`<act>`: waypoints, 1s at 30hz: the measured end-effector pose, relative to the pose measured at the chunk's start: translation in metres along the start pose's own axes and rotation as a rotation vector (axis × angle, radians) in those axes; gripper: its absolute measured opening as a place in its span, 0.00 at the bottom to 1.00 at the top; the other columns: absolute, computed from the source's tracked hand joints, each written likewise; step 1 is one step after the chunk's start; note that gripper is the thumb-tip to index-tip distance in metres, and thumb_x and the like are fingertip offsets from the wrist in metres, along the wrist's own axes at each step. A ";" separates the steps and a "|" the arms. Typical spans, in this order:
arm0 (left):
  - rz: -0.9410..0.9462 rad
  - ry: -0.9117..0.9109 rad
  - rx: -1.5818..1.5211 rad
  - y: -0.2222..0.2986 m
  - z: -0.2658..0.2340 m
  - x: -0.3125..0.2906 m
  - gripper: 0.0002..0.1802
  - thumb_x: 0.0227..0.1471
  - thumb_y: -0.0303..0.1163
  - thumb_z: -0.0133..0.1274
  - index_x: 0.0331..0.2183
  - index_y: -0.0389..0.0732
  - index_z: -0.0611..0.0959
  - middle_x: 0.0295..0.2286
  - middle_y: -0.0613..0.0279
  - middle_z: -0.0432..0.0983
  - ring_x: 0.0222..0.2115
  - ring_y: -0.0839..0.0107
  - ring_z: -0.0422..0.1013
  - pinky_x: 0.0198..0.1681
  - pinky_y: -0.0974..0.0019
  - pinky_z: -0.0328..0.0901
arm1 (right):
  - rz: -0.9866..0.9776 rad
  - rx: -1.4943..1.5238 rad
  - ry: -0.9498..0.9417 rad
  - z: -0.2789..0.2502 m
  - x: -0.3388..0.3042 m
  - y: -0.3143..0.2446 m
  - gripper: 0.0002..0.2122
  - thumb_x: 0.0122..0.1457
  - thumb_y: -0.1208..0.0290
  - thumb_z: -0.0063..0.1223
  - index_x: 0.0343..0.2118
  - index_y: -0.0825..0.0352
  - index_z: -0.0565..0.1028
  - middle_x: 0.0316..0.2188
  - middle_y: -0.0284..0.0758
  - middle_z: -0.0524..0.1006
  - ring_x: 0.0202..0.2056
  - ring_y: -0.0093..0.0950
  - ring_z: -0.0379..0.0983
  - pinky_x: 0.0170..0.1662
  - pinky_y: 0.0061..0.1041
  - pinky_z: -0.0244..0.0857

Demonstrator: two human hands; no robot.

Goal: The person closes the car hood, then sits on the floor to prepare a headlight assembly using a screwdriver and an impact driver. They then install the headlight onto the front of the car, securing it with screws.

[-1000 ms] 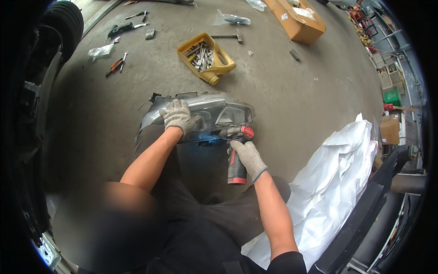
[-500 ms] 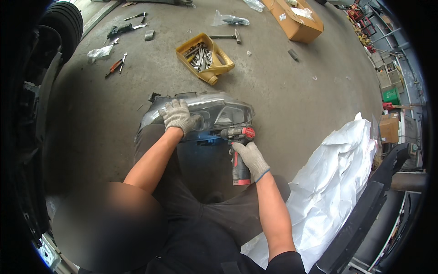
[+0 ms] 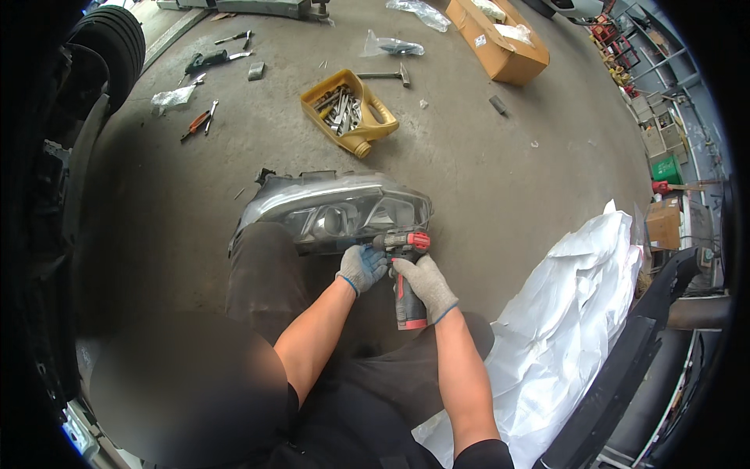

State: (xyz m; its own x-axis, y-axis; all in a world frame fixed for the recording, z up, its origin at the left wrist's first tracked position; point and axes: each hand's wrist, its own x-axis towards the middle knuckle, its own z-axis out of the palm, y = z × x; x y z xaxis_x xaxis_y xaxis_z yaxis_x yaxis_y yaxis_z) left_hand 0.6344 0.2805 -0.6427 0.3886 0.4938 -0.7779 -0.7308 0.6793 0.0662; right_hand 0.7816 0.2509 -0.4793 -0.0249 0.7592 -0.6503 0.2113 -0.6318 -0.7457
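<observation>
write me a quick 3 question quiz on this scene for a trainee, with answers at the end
1. Which hand is wrapped around the cordless power tool?
2. True or false: the headlight is between the left hand and the yellow jug.
3. What does the yellow jug contain?

Key:
1. The right hand.
2. True.
3. Metal tools.

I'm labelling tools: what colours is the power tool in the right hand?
The power tool is dark grey and red, showing best in the head view.
</observation>
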 end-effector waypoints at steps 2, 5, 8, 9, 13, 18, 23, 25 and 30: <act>0.003 -0.029 -0.085 0.003 0.006 -0.007 0.18 0.62 0.42 0.35 0.40 0.41 0.76 0.33 0.57 0.77 0.33 0.60 0.74 0.38 0.56 0.69 | -0.074 -0.153 0.041 -0.001 0.008 0.015 0.20 0.56 0.59 0.56 0.47 0.67 0.75 0.36 0.42 0.80 0.37 0.36 0.78 0.43 0.34 0.71; 0.006 -0.047 -0.214 0.007 0.012 -0.012 0.18 0.62 0.41 0.37 0.40 0.38 0.75 0.34 0.56 0.77 0.33 0.59 0.73 0.39 0.55 0.70 | -0.047 -0.224 0.082 0.001 0.006 0.016 0.22 0.55 0.57 0.57 0.47 0.68 0.75 0.38 0.45 0.80 0.43 0.41 0.77 0.47 0.36 0.69; 0.010 -0.067 -0.186 0.005 0.001 0.000 0.15 0.61 0.39 0.40 0.40 0.40 0.75 0.34 0.56 0.77 0.33 0.60 0.73 0.38 0.56 0.70 | -0.057 -0.205 0.048 0.000 0.000 0.005 0.23 0.54 0.56 0.57 0.47 0.69 0.75 0.39 0.47 0.80 0.44 0.43 0.77 0.48 0.37 0.68; 0.013 -0.090 -0.165 0.003 -0.004 0.005 0.14 0.62 0.39 0.40 0.40 0.40 0.75 0.34 0.57 0.78 0.32 0.61 0.74 0.37 0.56 0.70 | -0.083 -0.226 0.049 -0.002 -0.001 0.006 0.23 0.54 0.57 0.57 0.46 0.70 0.75 0.39 0.48 0.80 0.45 0.43 0.77 0.49 0.37 0.68; -0.003 -0.132 -0.107 -0.001 -0.018 0.016 0.13 0.62 0.38 0.41 0.39 0.41 0.77 0.31 0.59 0.78 0.30 0.62 0.74 0.35 0.59 0.71 | -0.127 -0.228 0.051 -0.004 -0.009 0.008 0.19 0.54 0.60 0.57 0.42 0.71 0.76 0.35 0.44 0.80 0.39 0.38 0.78 0.44 0.35 0.70; 0.005 0.029 -0.057 -0.002 -0.012 -0.002 0.14 0.63 0.37 0.40 0.39 0.39 0.78 0.32 0.59 0.80 0.30 0.63 0.75 0.33 0.60 0.72 | -0.069 -0.027 0.045 -0.014 -0.031 -0.018 0.11 0.56 0.66 0.55 0.35 0.70 0.77 0.24 0.36 0.78 0.24 0.28 0.76 0.30 0.30 0.70; 0.022 -0.048 -0.111 0.004 -0.006 -0.013 0.16 0.59 0.39 0.44 0.37 0.36 0.78 0.32 0.57 0.79 0.29 0.62 0.76 0.31 0.58 0.73 | -0.100 0.094 0.127 -0.016 -0.028 -0.014 0.10 0.56 0.68 0.55 0.35 0.71 0.76 0.23 0.36 0.77 0.19 0.27 0.74 0.24 0.28 0.70; 0.254 0.196 0.229 0.000 0.002 -0.017 0.18 0.59 0.42 0.45 0.37 0.36 0.77 0.31 0.58 0.78 0.29 0.62 0.76 0.30 0.58 0.73 | -0.098 0.123 0.141 -0.016 -0.027 -0.012 0.11 0.56 0.68 0.55 0.35 0.71 0.76 0.24 0.36 0.77 0.19 0.26 0.74 0.23 0.28 0.70; 0.225 0.317 0.026 -0.004 0.024 -0.027 0.17 0.60 0.45 0.44 0.40 0.41 0.77 0.31 0.59 0.78 0.29 0.63 0.75 0.27 0.62 0.73 | -0.109 0.075 0.181 -0.020 -0.018 -0.002 0.12 0.56 0.63 0.57 0.32 0.69 0.78 0.24 0.36 0.79 0.25 0.28 0.76 0.31 0.31 0.69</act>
State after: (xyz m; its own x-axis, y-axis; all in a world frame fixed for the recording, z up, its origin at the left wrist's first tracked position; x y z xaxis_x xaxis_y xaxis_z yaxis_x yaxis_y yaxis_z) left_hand 0.6404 0.2772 -0.6064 0.0239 0.4425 -0.8964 -0.7619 0.5886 0.2702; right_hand 0.8013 0.2412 -0.4632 0.1340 0.8350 -0.5336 0.1431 -0.5491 -0.8234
